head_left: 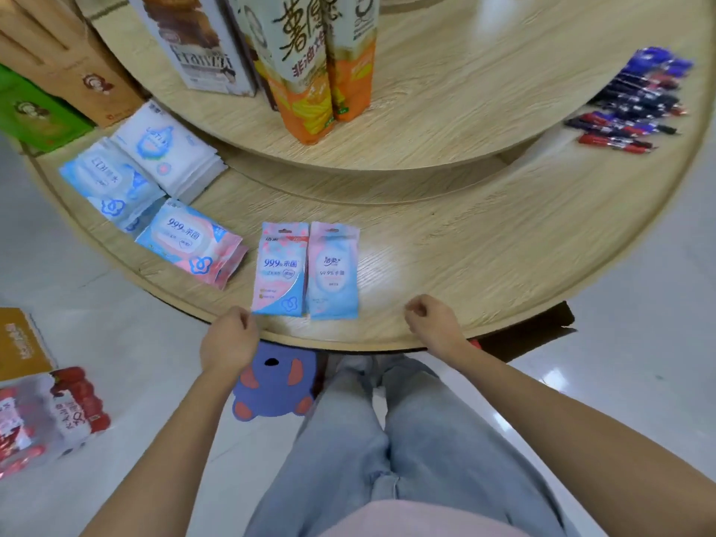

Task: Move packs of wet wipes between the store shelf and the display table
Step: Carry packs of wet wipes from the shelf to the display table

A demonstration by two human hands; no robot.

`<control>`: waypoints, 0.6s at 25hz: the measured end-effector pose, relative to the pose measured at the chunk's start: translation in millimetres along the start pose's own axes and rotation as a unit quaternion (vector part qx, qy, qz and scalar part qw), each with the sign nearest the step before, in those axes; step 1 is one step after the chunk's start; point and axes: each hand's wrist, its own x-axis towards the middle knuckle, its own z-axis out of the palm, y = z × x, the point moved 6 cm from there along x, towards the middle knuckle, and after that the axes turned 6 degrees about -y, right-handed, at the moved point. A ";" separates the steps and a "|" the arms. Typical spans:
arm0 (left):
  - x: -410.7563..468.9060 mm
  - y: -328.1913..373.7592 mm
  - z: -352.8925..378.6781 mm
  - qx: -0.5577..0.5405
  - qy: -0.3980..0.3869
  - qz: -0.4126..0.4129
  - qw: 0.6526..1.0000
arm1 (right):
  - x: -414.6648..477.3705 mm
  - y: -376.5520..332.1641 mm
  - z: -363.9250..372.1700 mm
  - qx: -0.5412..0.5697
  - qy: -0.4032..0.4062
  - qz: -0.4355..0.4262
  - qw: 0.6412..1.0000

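Two slim pink-and-blue packs of wet wipes lie side by side near the front edge of the round wooden display table: the left pack and the right pack. Larger wipe packs sit further left: a pink-blue one, a blue one and a white stack. My left hand hangs at the table edge just left of the slim packs, fingers curled, holding nothing. My right hand rests over the edge to their right, fingers curled and empty.
The upper tier carries tall snack boxes. Pens lie at the far right. Green and brown boxes stand at the left. On the floor are a blue bear stool and a bottle pack.
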 end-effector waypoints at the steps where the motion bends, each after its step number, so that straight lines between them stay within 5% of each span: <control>1: -14.4 4.7 4.7 0.009 0.002 0.002 1.000 | -12.6 12.5 -3.7 0.004 -0.001 0.008 1.000; 4: -47.6 43.7 44.0 0.064 -0.104 0.145 0.982 | -53.9 51.4 -5.3 0.013 0.034 0.038 0.999; 8: -87.9 100.0 123.0 0.245 -0.335 0.369 0.832 | -127.3 122.6 14.8 0.070 0.122 0.120 0.983; 15: -170.4 177.9 208.7 0.438 -0.316 0.507 0.672 | -296.1 280.3 143.3 0.330 0.245 0.318 0.854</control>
